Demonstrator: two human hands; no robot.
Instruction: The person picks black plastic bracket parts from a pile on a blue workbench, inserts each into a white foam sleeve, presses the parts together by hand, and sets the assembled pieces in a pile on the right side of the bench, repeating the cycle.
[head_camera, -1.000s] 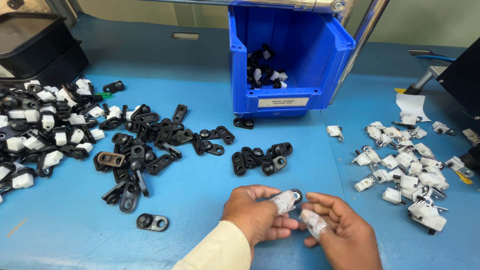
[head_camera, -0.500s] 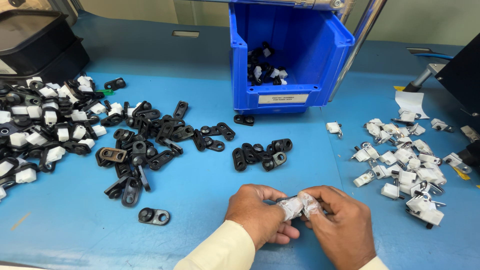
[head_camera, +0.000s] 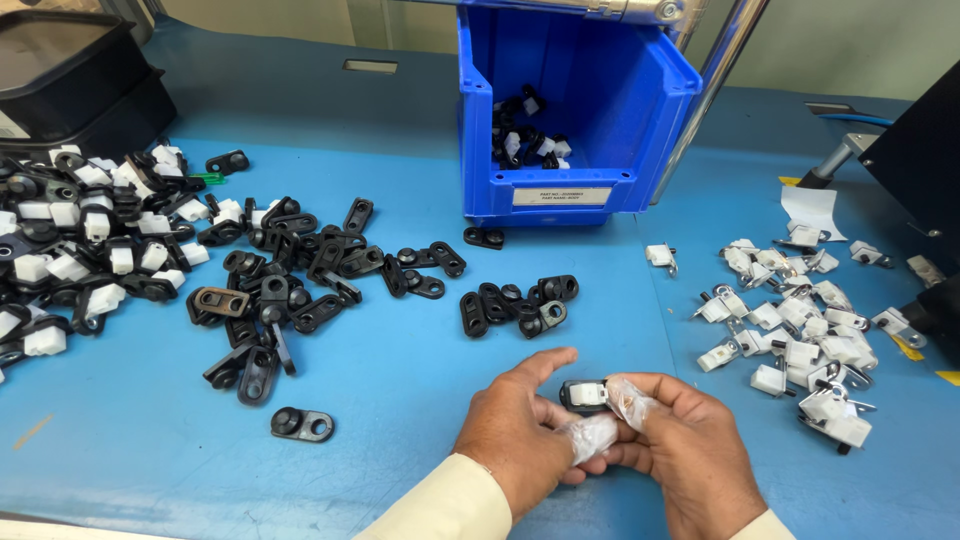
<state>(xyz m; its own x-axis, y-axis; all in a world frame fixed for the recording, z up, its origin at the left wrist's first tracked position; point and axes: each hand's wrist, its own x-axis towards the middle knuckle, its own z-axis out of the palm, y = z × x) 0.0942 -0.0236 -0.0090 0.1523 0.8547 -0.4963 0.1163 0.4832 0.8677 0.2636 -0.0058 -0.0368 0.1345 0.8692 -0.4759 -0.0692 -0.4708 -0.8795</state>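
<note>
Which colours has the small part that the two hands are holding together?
The small part is black with a white piece on it, seen in the head view.

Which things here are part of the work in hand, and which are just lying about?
In use: left hand, right hand, black-and-white clip, black brackets, white clips, blue bin.
Lying about: black case, paper scrap.

- Blue table (head_camera: 400, 400) carries everything.
- Blue bin (head_camera: 575, 110) stands at 12 o'clock.
- Black clips (head_camera: 300, 270) lie scattered from 9 to 11 o'clock, some mixed with white pieces (head_camera: 110, 260) at the far left.
- Lone black clip (head_camera: 302, 424) lies at 7 o'clock.
- White clips (head_camera: 800, 330) are heaped at 3 o'clock.
- Black case (head_camera: 70, 80) sits at 10 o'clock.
</note>
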